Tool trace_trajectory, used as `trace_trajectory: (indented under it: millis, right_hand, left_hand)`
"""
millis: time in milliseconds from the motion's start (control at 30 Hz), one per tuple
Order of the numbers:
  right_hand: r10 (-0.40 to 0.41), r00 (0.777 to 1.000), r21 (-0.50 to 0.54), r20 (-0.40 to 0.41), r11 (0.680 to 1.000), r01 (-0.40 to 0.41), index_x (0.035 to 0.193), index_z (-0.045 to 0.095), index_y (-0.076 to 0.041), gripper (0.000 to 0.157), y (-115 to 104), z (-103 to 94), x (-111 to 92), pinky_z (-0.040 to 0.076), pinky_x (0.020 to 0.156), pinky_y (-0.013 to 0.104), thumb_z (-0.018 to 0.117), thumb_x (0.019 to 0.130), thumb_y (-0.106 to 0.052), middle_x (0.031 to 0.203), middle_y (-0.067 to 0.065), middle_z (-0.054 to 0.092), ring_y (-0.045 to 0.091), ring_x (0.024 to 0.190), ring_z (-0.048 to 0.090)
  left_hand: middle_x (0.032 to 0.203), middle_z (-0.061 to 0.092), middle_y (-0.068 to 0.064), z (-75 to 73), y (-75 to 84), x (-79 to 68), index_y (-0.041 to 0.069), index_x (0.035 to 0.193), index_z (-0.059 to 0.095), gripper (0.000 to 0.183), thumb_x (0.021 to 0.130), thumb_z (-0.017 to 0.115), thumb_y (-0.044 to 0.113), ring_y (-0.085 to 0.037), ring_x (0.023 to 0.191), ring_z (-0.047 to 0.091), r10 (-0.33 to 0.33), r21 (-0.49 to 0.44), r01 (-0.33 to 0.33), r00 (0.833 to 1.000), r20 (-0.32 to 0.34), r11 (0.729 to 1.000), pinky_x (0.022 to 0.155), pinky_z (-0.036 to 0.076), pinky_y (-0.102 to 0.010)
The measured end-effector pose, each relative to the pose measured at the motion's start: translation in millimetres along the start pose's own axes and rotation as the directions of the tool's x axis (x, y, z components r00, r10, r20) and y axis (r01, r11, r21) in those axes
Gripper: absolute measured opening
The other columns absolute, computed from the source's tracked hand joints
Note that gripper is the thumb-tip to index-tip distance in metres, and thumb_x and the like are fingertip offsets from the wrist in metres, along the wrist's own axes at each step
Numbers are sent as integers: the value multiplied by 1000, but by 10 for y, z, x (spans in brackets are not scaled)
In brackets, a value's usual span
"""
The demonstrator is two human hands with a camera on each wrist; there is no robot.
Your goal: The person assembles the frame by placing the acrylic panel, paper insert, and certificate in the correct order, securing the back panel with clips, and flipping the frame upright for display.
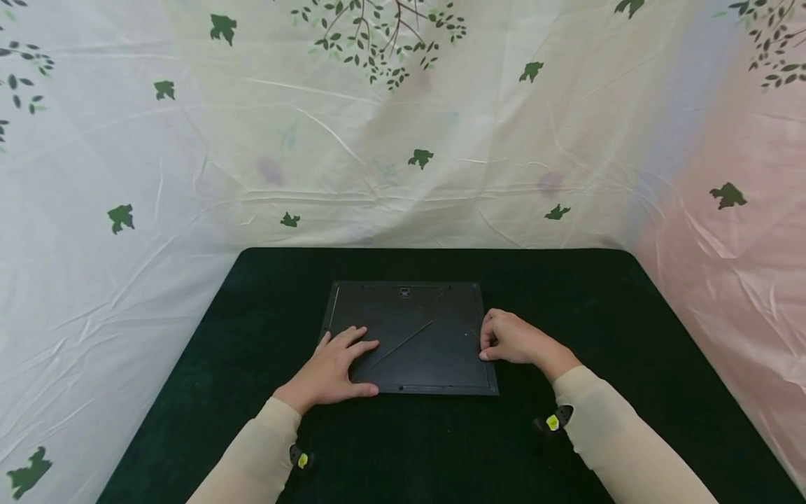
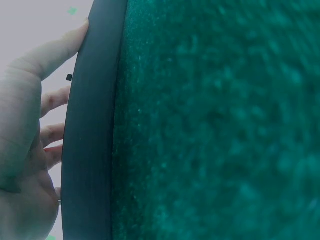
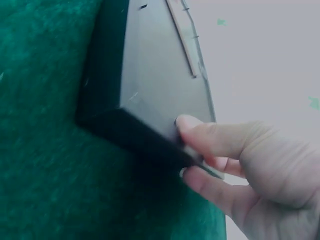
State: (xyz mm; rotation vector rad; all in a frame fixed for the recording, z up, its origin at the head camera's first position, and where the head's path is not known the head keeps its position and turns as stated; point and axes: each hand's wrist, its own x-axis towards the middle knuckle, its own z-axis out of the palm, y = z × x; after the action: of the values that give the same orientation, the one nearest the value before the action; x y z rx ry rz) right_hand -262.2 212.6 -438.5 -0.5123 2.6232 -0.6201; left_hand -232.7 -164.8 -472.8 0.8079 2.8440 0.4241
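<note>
A dark picture frame (image 1: 441, 364) lies with its backing up on the green cloth, a small metal hanger (image 1: 405, 292) near its far edge. A thin pale strip (image 1: 411, 338) runs diagonally across the backing. My left hand (image 1: 330, 371) rests on the frame's left part with fingers spread, the thumb along the near edge. In the left wrist view the frame's side (image 2: 92, 125) stands before that thumb. At the right edge my right hand (image 1: 516, 339) pinches the frame, fingers curled. The right wrist view shows its thumb (image 3: 192, 130) on the backing's rim and a finger (image 3: 200, 182) at the side.
Dark green cloth (image 1: 403, 448) covers the table around the frame. Behind and to both sides hangs a pale curtain (image 1: 352, 168) printed with green leaves, meeting the table's far edge. A dark wrist device (image 1: 557, 420) with a yellow mark sits at the right sleeve.
</note>
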Motion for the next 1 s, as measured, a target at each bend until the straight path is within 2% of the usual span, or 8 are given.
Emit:
trace_trajectory:
  millis: [133,333,433,533,633,733,867,1000]
  right_hand:
    - [32,999,-28,26,999,-31,68,64,-21,20,-75,-25,16,44,68,32,76,84,-20,100,-1,50,17,83,50]
    - [41,998,4,38,999,-42,70,63,-20,19,-67,-13,26,45,69,33,76,84,-19,101,0,50,17,83,50]
    - [32,999,25,7,999,-32,74,65,-21,15,-17,25,-1,47,73,34,76,84,-18,107,0,50,18,88,51]
    - [24,998,29,-63,999,-22,83,68,-24,10,17,99,-72,50,79,36,76,84,-19,111,-1,52,18,94,52]
    - [-10,987,4,-160,1000,11,95,70,-25,11,11,211,-172,49,89,44,75,85,-24,118,1,55,22,107,53]
    - [-80,968,-23,-237,997,77,104,70,-24,21,-33,348,-261,43,97,51,73,86,-33,129,2,54,26,121,48]
    - [-186,944,-73,-274,982,172,112,68,-24,35,-112,538,-316,39,102,51,69,87,-46,136,0,51,25,131,41]
    - [-265,912,-142,-312,963,231,113,70,-23,36,-179,673,-296,37,104,51,69,85,-47,132,-3,55,22,130,43]
  left_hand:
    - [156,28,-3,-2,-1,-11,33,144,44,85,73,59,77,-27,145,19,4,-2,-4,1000,-2,1000,111,12,-62]
    - [156,28,-2,-2,0,-20,33,144,44,84,74,59,77,-26,145,19,7,-1,-7,1000,0,1000,111,12,-63]
    - [156,29,-3,3,5,-17,32,143,45,84,74,60,76,-27,144,20,8,-3,-8,1000,-8,1000,111,13,-63]
    - [156,28,-3,14,12,-10,32,144,45,85,74,59,77,-27,144,20,12,-6,-12,1000,-12,1000,111,13,-63]
    - [156,28,-3,19,20,-5,32,144,44,85,74,58,78,-27,144,20,17,-8,-17,1000,-12,1000,111,13,-63]
    - [156,28,-3,13,20,-8,32,144,44,85,73,58,78,-27,145,19,11,-7,-11,1000,-9,1000,111,12,-62]
    - [156,27,-2,-5,14,-12,32,144,44,85,73,59,77,-26,145,19,-1,-9,1,1000,0,1000,112,11,-61]
    - [157,27,-2,-12,7,-3,32,144,44,84,74,60,76,-26,145,19,1,-19,-1,1000,4,1000,112,11,-61]
